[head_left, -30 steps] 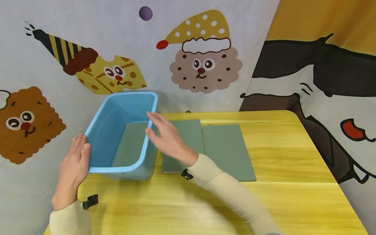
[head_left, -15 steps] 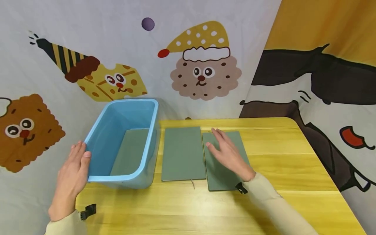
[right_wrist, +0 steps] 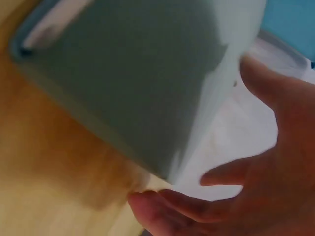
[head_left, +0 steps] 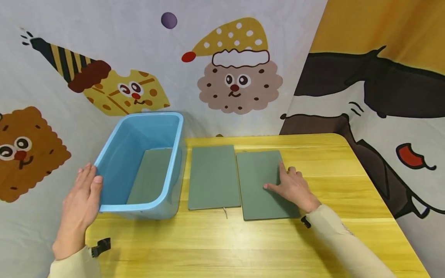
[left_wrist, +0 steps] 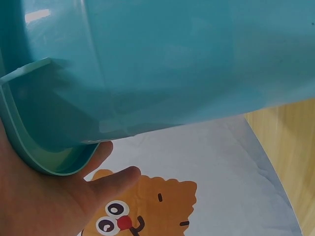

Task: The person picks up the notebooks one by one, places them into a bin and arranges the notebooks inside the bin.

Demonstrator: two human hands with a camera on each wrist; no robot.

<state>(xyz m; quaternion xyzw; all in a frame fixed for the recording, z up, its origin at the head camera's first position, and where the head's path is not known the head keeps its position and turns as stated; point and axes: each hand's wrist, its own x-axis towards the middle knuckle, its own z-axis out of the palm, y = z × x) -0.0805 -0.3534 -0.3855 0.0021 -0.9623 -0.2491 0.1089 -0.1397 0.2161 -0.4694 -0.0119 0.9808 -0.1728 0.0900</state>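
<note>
Since half a second ago, my right hand [head_left: 295, 189] has slid from over the middle of the right green notebook [head_left: 257, 185] to its right edge. It is released, thumb and fingers spread apart and grasping nothing; whether a fingertip touches the cover, I cannot tell. That notebook lies flat on the wooden table [head_left: 174, 247], just beside the left green notebook [head_left: 213, 177], whose ribbon [head_left: 225, 213] pokes out at its near edge. Farther left stands the blue bin [head_left: 128, 207], with another green notebook [head_left: 151, 175] flat on its bottom. My left hand [head_left: 79, 202] rests against the bin's rim at its near left corner, fingers extended, not clenched. Beyond the table's far edge hangs a pale cloth [head_left: 132, 23] printed with cartoon snacks.
</note>
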